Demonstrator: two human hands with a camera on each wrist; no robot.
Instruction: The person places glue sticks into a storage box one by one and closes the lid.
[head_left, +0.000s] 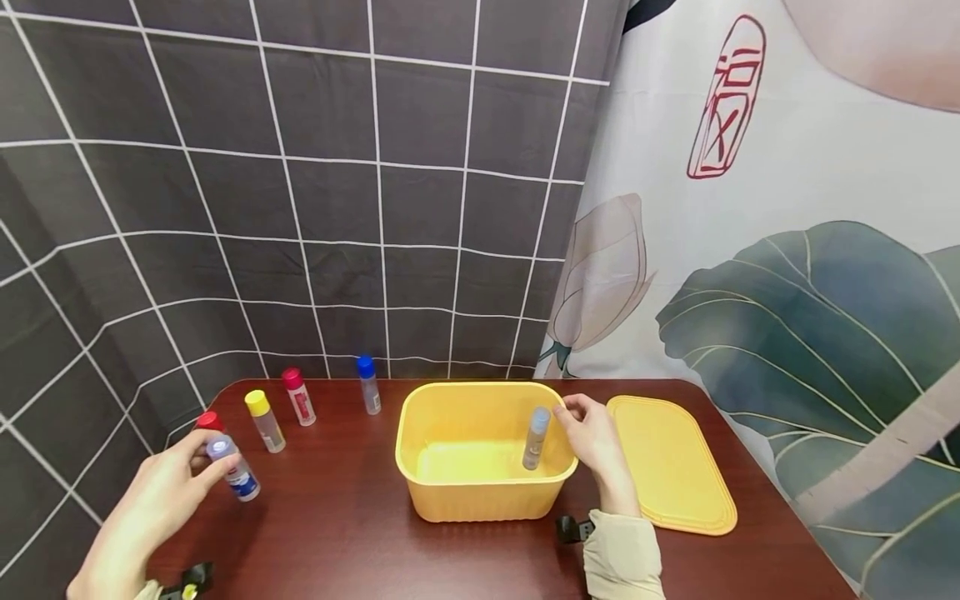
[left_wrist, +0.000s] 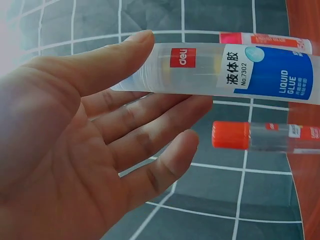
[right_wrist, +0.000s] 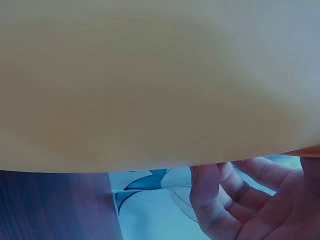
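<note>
My left hand pinches the cap end of a clear liquid glue bottle with a blue label, between thumb and fingers. In the head view this bottle leans over the left of the table, overlapping a red-capped glue bottle behind it. On the right, my right hand holds the right rim of a yellow plastic bin, whose wall fills most of the right wrist view. Inside the bin, a glue bottle with a pale blue cap leans near the right wall.
Behind the left hand stand a yellow-capped glue bottle, a pinkish-red-capped one and a blue-capped one. The bin's yellow lid lies flat to its right on the brown table. Curtains hang along the table's back.
</note>
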